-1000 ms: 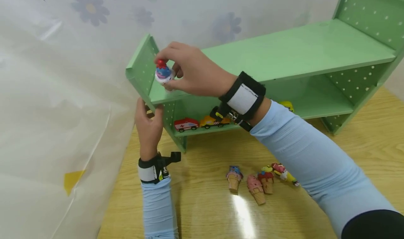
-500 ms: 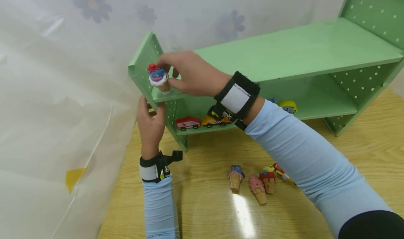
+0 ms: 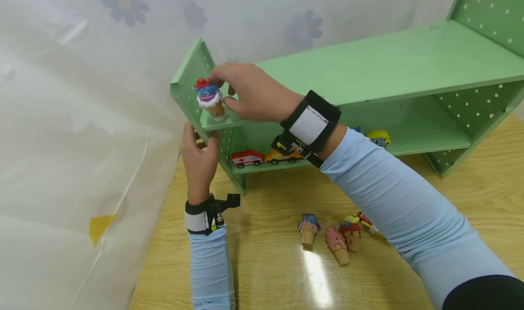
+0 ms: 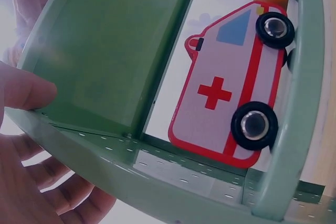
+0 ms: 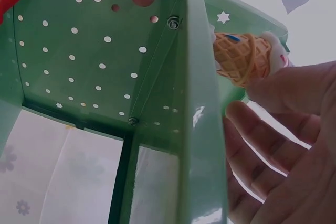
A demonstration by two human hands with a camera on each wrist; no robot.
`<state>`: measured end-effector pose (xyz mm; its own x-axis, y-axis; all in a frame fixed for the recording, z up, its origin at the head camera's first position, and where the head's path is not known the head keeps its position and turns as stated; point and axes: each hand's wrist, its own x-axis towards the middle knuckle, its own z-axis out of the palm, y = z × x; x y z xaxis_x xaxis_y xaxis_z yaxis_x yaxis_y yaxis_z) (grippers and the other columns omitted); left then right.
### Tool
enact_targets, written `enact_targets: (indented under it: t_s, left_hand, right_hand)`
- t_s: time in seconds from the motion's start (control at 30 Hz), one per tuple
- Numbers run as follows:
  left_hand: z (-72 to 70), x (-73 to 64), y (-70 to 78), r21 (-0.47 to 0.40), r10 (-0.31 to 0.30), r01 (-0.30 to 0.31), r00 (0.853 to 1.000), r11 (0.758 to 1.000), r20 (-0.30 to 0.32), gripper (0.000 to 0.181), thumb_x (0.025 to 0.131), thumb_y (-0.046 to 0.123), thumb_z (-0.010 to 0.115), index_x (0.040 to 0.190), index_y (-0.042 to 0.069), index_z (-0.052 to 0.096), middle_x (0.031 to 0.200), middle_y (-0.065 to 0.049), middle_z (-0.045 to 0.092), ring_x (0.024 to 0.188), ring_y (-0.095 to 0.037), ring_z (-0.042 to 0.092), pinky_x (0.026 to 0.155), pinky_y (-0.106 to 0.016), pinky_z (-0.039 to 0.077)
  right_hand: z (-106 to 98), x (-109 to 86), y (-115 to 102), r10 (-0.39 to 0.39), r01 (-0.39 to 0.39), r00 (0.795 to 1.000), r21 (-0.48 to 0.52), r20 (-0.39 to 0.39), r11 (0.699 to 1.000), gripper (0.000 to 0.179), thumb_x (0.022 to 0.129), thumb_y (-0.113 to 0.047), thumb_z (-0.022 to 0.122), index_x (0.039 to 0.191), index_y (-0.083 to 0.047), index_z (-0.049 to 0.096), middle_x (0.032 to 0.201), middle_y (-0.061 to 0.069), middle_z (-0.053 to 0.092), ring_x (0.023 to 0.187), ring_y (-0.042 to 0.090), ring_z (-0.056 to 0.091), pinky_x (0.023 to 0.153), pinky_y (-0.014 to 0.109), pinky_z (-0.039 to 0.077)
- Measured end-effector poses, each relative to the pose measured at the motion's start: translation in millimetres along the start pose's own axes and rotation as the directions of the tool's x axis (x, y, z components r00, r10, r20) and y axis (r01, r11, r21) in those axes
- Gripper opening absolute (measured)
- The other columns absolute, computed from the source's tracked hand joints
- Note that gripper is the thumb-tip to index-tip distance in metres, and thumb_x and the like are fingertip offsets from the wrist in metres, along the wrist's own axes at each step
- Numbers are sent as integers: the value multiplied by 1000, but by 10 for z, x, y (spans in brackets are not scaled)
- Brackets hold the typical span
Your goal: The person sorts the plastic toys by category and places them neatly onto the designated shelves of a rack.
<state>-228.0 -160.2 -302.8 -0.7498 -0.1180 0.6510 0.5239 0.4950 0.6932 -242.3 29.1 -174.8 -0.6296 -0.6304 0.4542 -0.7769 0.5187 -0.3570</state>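
Steadying the rack seems to be why, in the head view, the left hand grips the end panel by its front edge, just below the top shelf. The right hand holds the ice cream in a narrow, loose pinch, upright at that shelf's left end, probably so it cannot tip. The ambulance and truck stand on their wheels one level down; other ice creams lie on the table.

In the left wrist view, thumb and fingers take opposite sides of the green edge, a clamp that likely resists sliding.

In the right wrist view, the thumb touches the waffle side while the other fingers bend clear; how firmly it presses, I cannot tell.
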Motion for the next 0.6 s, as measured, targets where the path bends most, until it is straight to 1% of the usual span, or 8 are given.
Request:
enact_targets:
  t_s: [0.2, 0.43, 0.6]
  left_hand:
    - [12, 1, -6, -1, -1, 1, 1000, 1000, 2, 45, 94, 20, 58, 137, 8, 54, 128, -10, 62, 107, -22, 61, 83, -43, 55]
    - [25, 20, -18, -3, -1, 1, 1000, 1000, 5, 46, 94, 20, 58, 137, 8, 54, 130, -9, 62, 108, -22, 61, 83, -41, 54]
    - [21, 26, -33, -5, -9, 9, 1000, 1000, 1, 46, 94, 21, 58, 138, 8, 54, 130, -9, 61, 108, -22, 61, 84, -41, 53]
  right_hand:
    - [-9, -8, 18, 19, -19, 1000, -6, 24, 1000, 40, 96, -2, 52, 136, -2, 54, 131, 10, 61, 120, 21, 57, 98, 33, 49]
    - [-45, -45, 41, 61, -61, 996, -5, 70, 998, 44, 96, -5, 51, 140, -4, 49, 137, 9, 57, 122, 21, 54, 100, 33, 48]
    - [-59, -70, 41, 67, -68, 994, 7, 84, 998, 45, 97, -7, 51, 141, -3, 47, 140, 10, 55, 124, 22, 53, 101, 34, 48]
